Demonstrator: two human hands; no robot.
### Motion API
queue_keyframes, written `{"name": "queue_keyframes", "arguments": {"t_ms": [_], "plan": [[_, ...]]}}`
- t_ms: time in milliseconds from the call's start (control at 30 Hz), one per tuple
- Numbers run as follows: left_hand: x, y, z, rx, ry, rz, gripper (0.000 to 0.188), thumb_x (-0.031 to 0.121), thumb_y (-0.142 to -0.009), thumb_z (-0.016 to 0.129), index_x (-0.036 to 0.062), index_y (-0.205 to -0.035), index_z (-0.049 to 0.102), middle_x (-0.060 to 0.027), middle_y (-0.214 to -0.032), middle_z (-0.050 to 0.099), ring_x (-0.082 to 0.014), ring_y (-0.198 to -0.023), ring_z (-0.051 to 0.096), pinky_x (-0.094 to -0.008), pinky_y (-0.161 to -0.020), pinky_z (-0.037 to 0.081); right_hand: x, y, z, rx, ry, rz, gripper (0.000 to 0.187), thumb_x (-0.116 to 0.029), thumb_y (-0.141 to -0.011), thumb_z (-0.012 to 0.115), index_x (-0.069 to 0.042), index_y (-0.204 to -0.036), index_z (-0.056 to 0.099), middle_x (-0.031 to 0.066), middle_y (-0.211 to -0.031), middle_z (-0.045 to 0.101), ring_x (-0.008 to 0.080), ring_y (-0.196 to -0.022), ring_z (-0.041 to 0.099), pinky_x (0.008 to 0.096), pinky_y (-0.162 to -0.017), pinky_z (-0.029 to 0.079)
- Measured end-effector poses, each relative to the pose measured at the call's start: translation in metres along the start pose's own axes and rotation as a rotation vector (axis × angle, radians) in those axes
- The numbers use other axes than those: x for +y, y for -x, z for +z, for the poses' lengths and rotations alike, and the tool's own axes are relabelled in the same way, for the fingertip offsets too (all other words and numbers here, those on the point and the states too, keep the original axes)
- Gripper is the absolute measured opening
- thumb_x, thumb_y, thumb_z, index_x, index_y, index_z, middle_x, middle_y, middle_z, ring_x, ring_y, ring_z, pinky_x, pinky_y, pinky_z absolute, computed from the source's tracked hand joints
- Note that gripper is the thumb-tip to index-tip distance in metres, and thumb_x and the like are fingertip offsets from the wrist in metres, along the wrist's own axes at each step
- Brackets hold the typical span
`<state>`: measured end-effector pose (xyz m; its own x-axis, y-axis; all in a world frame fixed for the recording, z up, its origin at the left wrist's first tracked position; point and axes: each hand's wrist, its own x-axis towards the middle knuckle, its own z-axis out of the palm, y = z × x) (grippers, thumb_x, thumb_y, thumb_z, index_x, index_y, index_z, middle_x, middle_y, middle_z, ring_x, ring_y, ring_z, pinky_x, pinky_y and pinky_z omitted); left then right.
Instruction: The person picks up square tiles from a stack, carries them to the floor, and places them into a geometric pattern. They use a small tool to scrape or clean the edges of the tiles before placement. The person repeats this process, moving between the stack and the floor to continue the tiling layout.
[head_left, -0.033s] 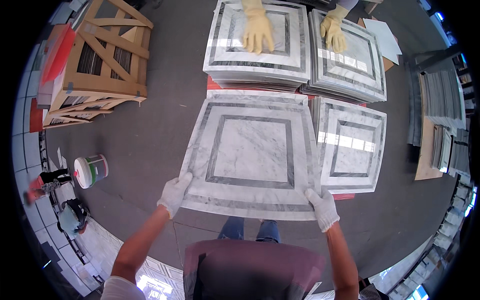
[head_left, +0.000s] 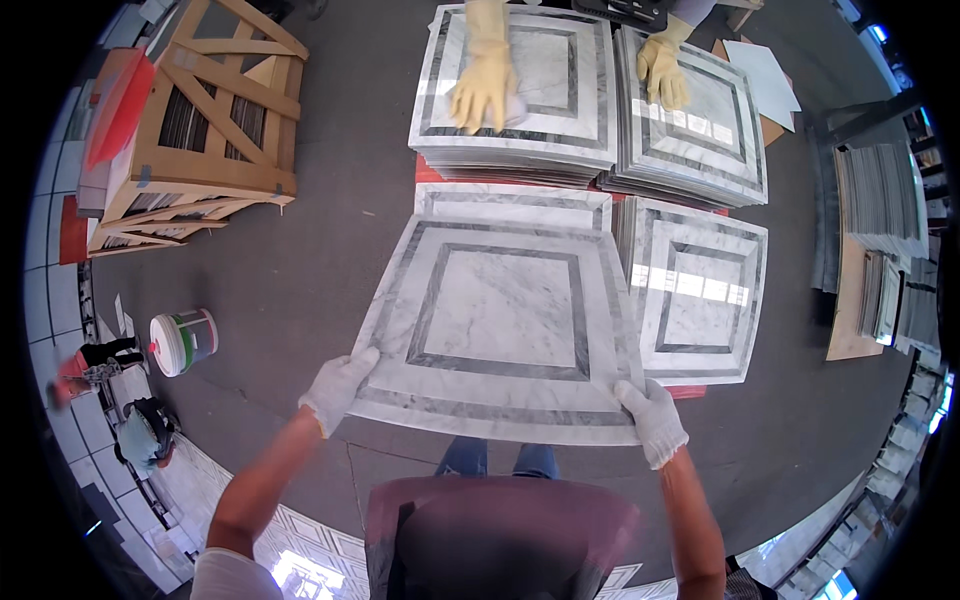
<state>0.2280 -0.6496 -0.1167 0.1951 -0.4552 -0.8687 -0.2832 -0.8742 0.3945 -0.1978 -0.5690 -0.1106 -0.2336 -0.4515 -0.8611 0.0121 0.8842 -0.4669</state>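
A square marble tile (head_left: 497, 320), white with grey inlaid bands, is held up in front of me, its near edge toward my body. My left hand (head_left: 340, 392), in a white knit glove, grips its near left corner. Gloved alike, my right hand (head_left: 652, 424) grips the near right corner, thumb on top. Beneath the far edge another banded tile (head_left: 512, 203) shows in part. To the right lies a stack topped by a similar glossy tile (head_left: 702, 290).
Across from me, a co-worker's yellow gloves (head_left: 486, 94) rest on two more tile stacks (head_left: 514, 158), one with something whitish under it. At left stand a slatted wooden crate (head_left: 215, 180) and a white bucket (head_left: 183, 342). Stacked slabs (head_left: 880, 200) stand at right. A dark maroon padded shape (head_left: 500, 510) is below me.
The held tile has come slightly nearer to me, uncovering more of the tile beneath. Both my hands have spread a little outward. The co-worker's left-side glove has slid left and toward me.
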Motion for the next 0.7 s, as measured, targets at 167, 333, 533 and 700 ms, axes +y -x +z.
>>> {"name": "queue_keyframes", "arguments": {"t_ms": [167,333,533,700], "plan": [[0.087,0.052,-0.027,-0.208,-0.002,-0.172,0.030,0.035,-0.097,0.059,0.0050,-0.097,0.065,0.0015,-0.076,0.063,-0.0078,-0.066,0.058,-0.0294,-0.060,0.048,-0.057,0.018,-0.037,-0.127,0.011,0.004,0.056,-0.029,-0.091,0.065,0.011,-0.129,0.053,0.0081,-0.105,0.064,0.0118,-0.090,0.059,0.0275,-0.075,0.050],[0.142,0.080,-0.034,-0.148,0.128,0.213,0.045,0.035,-0.096,0.058,-0.0020,-0.121,0.060,-0.0074,-0.098,0.064,-0.0136,-0.075,0.064,-0.0283,-0.062,0.052,-0.146,0.047,-0.032,-0.195,-0.487,-0.157,0.065,-0.031,-0.093,0.063,0.006,-0.142,0.041,0.0177,-0.121,0.060,0.0193,-0.090,0.066,0.0287,-0.072,0.057],[0.192,0.088,-0.014,0.444,-1.116,0.954,0.059,0.049,-0.091,0.059,0.0058,-0.131,0.057,-0.0161,-0.127,0.056,-0.0325,-0.123,0.052,-0.0414,-0.101,0.044,-0.147,0.014,-0.050,-0.364,-0.566,-0.340,0.072,-0.050,-0.095,0.059,-0.002,-0.145,0.041,0.0187,-0.133,0.052,0.0241,-0.112,0.062,0.0332,-0.088,0.054],[0.195,0.085,0.008,0.405,-1.261,1.116,0.056,0.057,-0.090,0.056,0.0113,-0.121,0.060,-0.0137,-0.116,0.061,-0.0320,-0.113,0.055,-0.0471,-0.102,0.036,-0.143,0.009,-0.044,-0.398,-0.656,-0.416,0.081,-0.047,-0.096,0.061,-0.004,-0.153,0.022,0.0175,-0.134,0.052,0.0251,-0.110,0.062,0.0323,-0.080,0.057]]}}
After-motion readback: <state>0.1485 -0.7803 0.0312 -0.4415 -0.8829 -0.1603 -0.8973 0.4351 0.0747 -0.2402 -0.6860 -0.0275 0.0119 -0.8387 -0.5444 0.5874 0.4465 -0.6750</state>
